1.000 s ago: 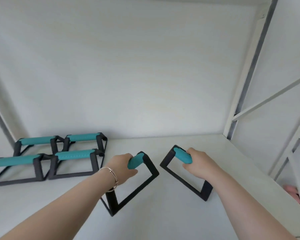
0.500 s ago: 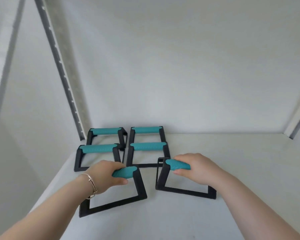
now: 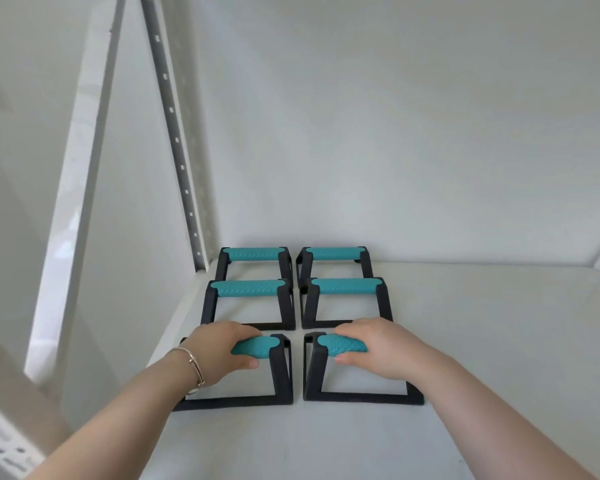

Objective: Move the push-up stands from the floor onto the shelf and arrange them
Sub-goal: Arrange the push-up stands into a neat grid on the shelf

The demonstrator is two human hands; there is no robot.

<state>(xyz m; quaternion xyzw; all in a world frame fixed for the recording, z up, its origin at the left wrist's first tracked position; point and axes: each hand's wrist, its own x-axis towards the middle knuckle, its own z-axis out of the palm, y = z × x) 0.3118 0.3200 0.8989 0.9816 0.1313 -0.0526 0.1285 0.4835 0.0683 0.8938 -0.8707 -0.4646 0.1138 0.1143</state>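
Push-up stands (image 3: 246, 288): six black angular frames with teal ribbed grips, seen from the head camera, standing in two columns of three at the left end of the white shelf board (image 3: 482, 341).
Far row: far-left stand (image 3: 252, 254) and far-right stand (image 3: 333, 253) sit side by side, close to the pale back wall (image 3: 378, 133).
Middle row: middle-left stand (image 3: 280, 306) and middle-right stand (image 3: 347, 286) sit just in front of the far pair, with a narrow gap between them.
Near row: near-left stand (image 3: 281, 370) and near-right stand (image 3: 313, 370) rest on the board, lined up with the columns, close together but apart.
Left hand (image 3: 222, 351): fingers wrapped over the near-left stand's grip, thumb under it.
Right hand (image 3: 378, 351): wrapped the same way round the near-right stand's grip.
Thin gold-coloured bangle (image 3: 195, 368): on the left wrist.
Grey perforated upright (image 3: 174, 133): rises from the far left corner, beside the far-left stand.
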